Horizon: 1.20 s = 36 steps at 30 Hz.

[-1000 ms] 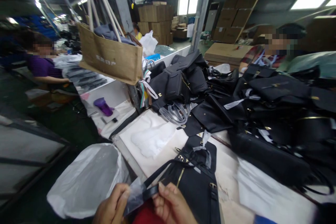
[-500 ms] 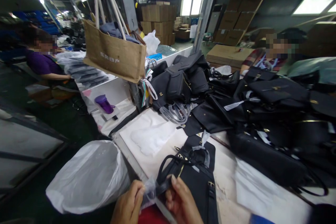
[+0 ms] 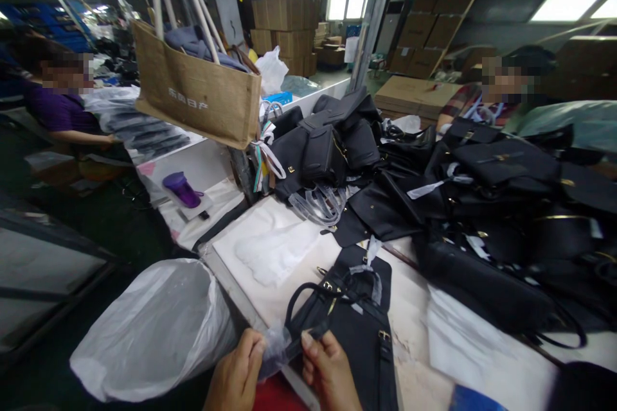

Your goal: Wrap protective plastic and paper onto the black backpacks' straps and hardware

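Note:
A black bag (image 3: 351, 340) with gold buckles and zip lies on the pale worktable (image 3: 414, 334), close in front of me. My left hand (image 3: 240, 359) is closed on a crumpled piece of clear plastic film (image 3: 276, 348) at the table's edge. Just to its right, my right hand (image 3: 325, 356) pinches a black strap (image 3: 313, 336) at the bag's left side. The film reaches from my left fingers to the strap. Clear film also wraps part of the bag's upper handle (image 3: 375, 279).
A white plastic-lined bin (image 3: 149, 334) stands left of the table. Black bags (image 3: 486, 270) are heaped along the right and back. White sheets (image 3: 277, 250) lie on the table; a tan tote (image 3: 197, 90) hangs above. People sit at left and far right.
My right fingers have shifted their hold on the strap slightly. The camera view has turned a little to the right. The bag stays in place.

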Each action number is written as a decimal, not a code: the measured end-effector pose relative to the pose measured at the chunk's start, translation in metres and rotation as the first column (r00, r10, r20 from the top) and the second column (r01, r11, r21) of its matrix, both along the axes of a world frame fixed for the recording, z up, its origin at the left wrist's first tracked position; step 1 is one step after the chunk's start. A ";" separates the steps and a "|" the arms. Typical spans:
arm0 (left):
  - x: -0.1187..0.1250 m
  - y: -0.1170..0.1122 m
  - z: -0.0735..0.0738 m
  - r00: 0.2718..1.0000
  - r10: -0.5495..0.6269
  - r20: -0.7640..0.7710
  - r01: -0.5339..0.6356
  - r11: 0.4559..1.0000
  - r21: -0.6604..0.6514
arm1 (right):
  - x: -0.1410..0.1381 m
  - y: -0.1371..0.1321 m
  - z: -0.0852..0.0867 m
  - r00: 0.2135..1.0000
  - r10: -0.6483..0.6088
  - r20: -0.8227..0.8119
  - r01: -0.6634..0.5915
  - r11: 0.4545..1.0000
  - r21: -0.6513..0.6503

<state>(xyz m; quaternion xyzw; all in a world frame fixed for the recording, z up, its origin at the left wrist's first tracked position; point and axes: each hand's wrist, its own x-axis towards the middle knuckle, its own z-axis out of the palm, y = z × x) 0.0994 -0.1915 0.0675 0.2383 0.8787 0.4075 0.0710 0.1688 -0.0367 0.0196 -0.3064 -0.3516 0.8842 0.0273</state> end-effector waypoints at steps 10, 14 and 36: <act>0.003 0.022 -0.023 0.987 -0.121 0.107 0.121 0.993 0.001 | -0.001 -0.013 -0.003 0.997 0.041 0.062 -0.052 0.981 0.188; 0.004 0.027 -0.015 0.914 -0.162 0.371 0.129 0.985 0.110 | -0.002 -0.005 0.003 0.998 0.001 0.061 -0.015 0.972 0.236; -0.017 -0.002 -0.005 0.928 -0.262 0.264 0.293 0.952 -0.086 | -0.025 0.073 0.037 0.918 0.342 0.200 -0.298 0.265 0.917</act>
